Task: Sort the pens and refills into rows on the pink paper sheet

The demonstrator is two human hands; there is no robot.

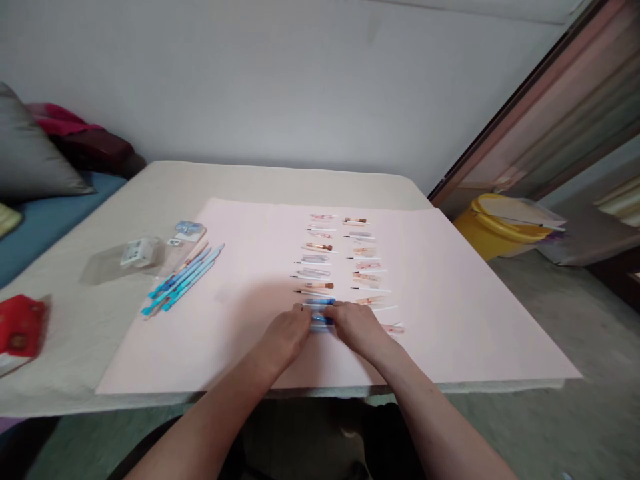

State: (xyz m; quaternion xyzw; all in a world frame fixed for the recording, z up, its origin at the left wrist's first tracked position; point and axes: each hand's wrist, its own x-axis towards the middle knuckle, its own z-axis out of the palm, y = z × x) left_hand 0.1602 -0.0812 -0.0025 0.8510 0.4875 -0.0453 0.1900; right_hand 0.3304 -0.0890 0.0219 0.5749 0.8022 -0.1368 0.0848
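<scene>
At the near edge of the pink sheet (450, 313), both hands meet. The left hand (286, 333) and right hand (357, 328) sit knuckles up, fingers curled in, each closed on one end of a short blue pen (321, 322). Only its middle shows between them. The pen lies low over the sheet, crosswise to the person, at the near end of the left column. It is blurred, so finer detail cannot be told.

Just past the fingers, 2 columns of small pen parts run away across the sheet: the left column (317, 263) and the right column (365, 260), each piece laid crosswise and apart from the next. Some are clear, some pinkish, some brown-tipped.

Out to the left, a pen bundle (183, 280) of light blue sticks lies slanted across the sheet's edge. Beside it on the table (100, 347) stands a clear box (135, 257), with a small packet (190, 229) just beyond. A red pack (20, 327) sits at the far left edge.

Further back, a grey cushion (30, 160) on the left, a yellow bucket (495, 227) on the floor to the right.
</scene>
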